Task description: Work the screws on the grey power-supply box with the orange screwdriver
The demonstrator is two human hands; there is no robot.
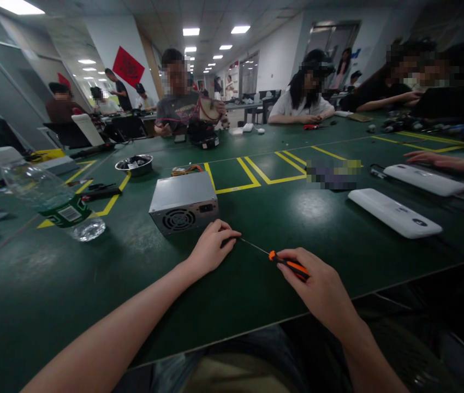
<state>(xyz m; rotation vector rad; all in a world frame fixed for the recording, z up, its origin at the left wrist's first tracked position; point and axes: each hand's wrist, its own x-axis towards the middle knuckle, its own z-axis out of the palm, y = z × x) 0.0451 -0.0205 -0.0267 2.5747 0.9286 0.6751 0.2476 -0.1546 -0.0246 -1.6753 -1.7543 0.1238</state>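
My right hand [317, 275] grips the orange and black handle of a screwdriver [288, 265]. Its thin metal shaft points left, and the tip meets the fingertips of my left hand [214, 244]. Those left fingers are closed together low over the green table; whatever they pinch at the tip is too small to make out. Just behind my left hand sits a grey metal computer power supply [183, 199], its round fan grille and power socket facing me.
On the left a plastic bottle [58, 202] leans at a tilt, with a metal bowl [134, 164] behind it. Two white power banks [393, 213] lie at right, close to another person's hand [432, 159]. Yellow tape marks the table [105, 305]. Several people sit across.
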